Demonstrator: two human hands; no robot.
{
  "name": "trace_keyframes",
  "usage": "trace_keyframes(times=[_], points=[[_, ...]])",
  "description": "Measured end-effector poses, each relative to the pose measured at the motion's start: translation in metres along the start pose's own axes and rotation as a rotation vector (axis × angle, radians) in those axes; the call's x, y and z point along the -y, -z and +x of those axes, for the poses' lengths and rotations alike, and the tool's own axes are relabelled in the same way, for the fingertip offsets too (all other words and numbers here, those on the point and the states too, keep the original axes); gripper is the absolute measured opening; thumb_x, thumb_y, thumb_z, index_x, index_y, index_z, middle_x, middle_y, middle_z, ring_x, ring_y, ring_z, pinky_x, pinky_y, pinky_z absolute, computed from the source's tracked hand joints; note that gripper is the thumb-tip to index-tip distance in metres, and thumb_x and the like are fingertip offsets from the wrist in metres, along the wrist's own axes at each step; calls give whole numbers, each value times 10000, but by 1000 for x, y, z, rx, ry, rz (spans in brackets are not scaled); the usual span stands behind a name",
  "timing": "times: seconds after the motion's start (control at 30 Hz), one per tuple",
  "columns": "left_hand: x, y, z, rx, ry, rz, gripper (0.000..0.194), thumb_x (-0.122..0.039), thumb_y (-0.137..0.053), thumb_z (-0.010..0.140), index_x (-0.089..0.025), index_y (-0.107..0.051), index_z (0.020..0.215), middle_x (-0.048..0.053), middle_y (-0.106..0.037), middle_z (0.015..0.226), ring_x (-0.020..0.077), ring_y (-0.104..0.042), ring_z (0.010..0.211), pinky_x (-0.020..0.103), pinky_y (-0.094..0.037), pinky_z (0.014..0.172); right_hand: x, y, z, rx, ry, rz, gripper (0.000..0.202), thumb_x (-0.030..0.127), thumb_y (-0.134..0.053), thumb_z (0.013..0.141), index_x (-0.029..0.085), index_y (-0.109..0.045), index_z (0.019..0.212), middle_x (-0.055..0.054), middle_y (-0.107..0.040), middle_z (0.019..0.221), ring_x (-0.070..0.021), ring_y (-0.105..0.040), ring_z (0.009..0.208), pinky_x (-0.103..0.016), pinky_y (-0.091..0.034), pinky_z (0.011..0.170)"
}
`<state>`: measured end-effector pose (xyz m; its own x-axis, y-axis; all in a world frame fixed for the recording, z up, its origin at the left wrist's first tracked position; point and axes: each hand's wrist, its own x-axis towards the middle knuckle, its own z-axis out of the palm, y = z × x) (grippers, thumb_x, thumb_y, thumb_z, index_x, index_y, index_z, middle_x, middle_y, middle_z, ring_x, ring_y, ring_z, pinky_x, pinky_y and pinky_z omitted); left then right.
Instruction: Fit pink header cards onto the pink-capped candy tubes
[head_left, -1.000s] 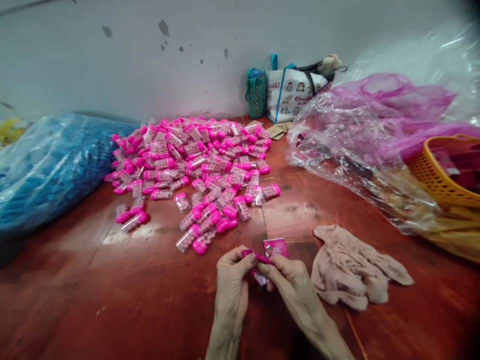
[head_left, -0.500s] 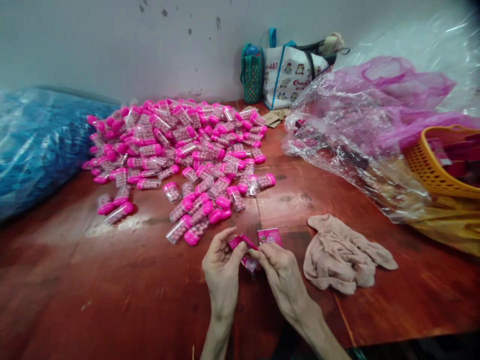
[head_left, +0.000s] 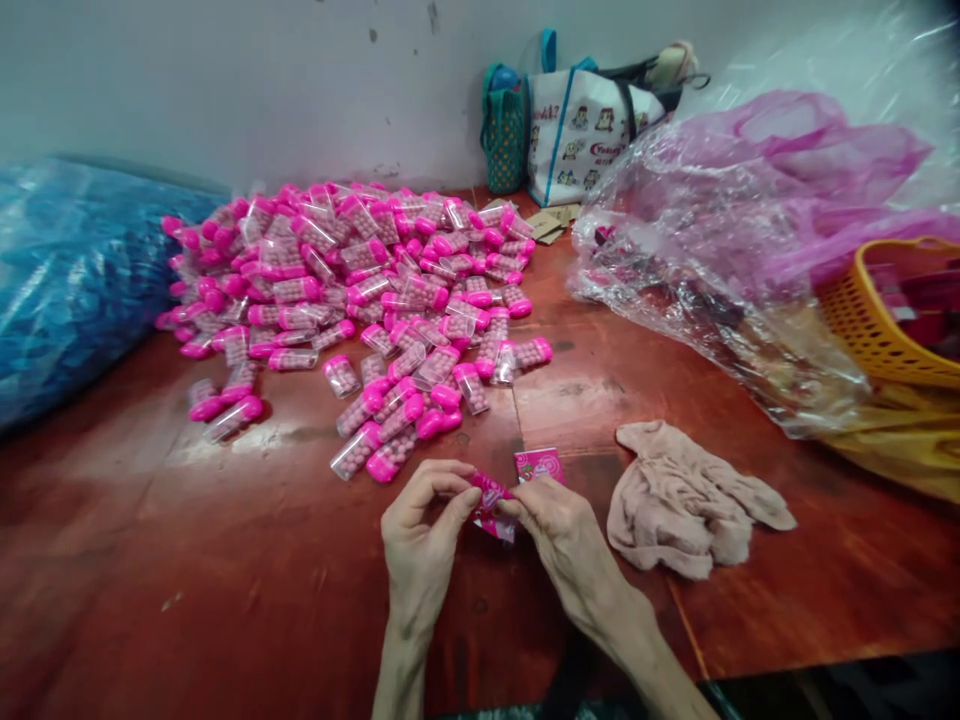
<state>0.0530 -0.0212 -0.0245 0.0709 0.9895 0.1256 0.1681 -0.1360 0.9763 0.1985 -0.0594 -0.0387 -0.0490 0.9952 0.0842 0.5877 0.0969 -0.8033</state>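
Between both hands is a small pink printed plastic sleeve (head_left: pixel 491 507), raised a little over the red table (head_left: pixel 300 600). My left hand (head_left: pixel 424 520) pinches its left end between thumb and fingers. My right hand (head_left: pixel 559 530) grips the other end, its fingertips partly hidden. Just behind my right hand a flat stack of pink printed sleeves (head_left: pixel 538 464) lies on the table. Farther off is a large heap of clear containers with pink caps (head_left: pixel 322 270), filled with small pink balls. Several of these containers (head_left: pixel 394 425) lie loose at the heap's near edge.
A crumpled beige cloth (head_left: pixel 682 500) lies right of my hands. At the right are clear and pink plastic bags (head_left: pixel 750 220) and a yellow basket (head_left: pixel 870 310). A big blue bag (head_left: pixel 75 280) bulges at the left. A white tote bag (head_left: pixel 577 140) stands against the wall.
My left hand has shifted slightly left and its fingers are straighter. The pink sleeve between the hands looks flatter and more stretched out. The view has tilted slightly down.
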Motion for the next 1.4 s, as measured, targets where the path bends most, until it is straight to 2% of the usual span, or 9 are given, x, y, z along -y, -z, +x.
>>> trace_keyframes(times=[0.1, 0.23, 0.3, 0.4, 0.5, 0.63, 0.77, 1.07, 1.4], points=[[-1, 5, 3, 101, -10, 27, 62, -147, -601, 780, -189, -641, 758, 46, -630, 911, 171, -580, 872, 260, -445, 737, 2, 1, 0, 17, 10, 3, 264, 243, -439, 925, 174, -532, 689, -21, -554, 668, -154, -489, 644, -239, -357, 599], [-2, 10, 6, 278, -6, -85, 75, -190, -597, 787, -185, -672, 782, 75, -649, 953, 209, -591, 897, 311, -438, 795, 3, 2, -1, 47, 6, -13, 283, 226, -442, 924, 181, -477, 647, -5, -518, 646, -144, -469, 617, -238, -324, 565], [-2, 10, 6, 310, 5, -135, 77, -193, -615, 773, -179, -690, 784, 90, -655, 982, 230, -590, 921, 336, -432, 821, 5, 3, -2, 60, 4, -6, 296, 238, -424, 933, 184, -456, 643, 5, -505, 640, -138, -464, 612, -241, -310, 565], [0, 6, 4, 225, 85, -181, 93, -152, -624, 762, -172, -713, 742, 84, -675, 919, 207, -603, 864, 307, -439, 782, 8, 5, -2, 93, -17, 42, 324, 286, -380, 950, 185, -453, 651, 11, -509, 649, -132, -467, 615, -242, -309, 579], [4, 0, 3, 72, 214, -375, 79, -164, -662, 725, -153, -716, 668, 49, -654, 710, 155, -582, 690, 256, -445, 647, 11, 6, -2, 122, -77, 157, 401, 374, -340, 951, 182, -456, 619, 17, -498, 616, -124, -457, 579, -241, -306, 557], [9, -2, 4, -163, 344, -577, 112, -226, -733, 644, -143, -691, 582, -8, -573, 556, 92, -501, 529, 206, -409, 511, 11, 6, -3, 35, -132, 417, 445, 410, -287, 956, 173, -532, 668, 15, -519, 601, -121, -498, 578, -234, -339, 561], [11, -2, 6, -272, 370, -604, 113, -256, -749, 622, -156, -699, 606, -20, -594, 551, 77, -505, 509, 196, -425, 513, 12, 2, -2, -17, -218, 571, 256, 389, -496, 881, 156, -593, 840, 26, -544, 589, -119, -525, 562, -220, -376, 552], [10, -5, 5, -364, 400, -632, 130, -251, -769, 593, -144, -698, 615, -6, -626, 566, 82, -526, 513, 195, -437, 506, 16, -9, 0, 20, -276, 756, 151, 308, -592, 825, 164, -596, 870, 45, -574, 564, -95, -536, 541, -207, -391, 576], [6, -8, 4, -317, 357, -654, 102, -231, -751, 628, -148, -694, 612, -38, -539, 527, 63, -456, 499, 172, -395, 489, 19, -7, 5, 34, -391, 676, 107, 212, -580, 762, 136, -600, 834, 47, -525, 551, -92, -478, 504, -207, -373, 515]])
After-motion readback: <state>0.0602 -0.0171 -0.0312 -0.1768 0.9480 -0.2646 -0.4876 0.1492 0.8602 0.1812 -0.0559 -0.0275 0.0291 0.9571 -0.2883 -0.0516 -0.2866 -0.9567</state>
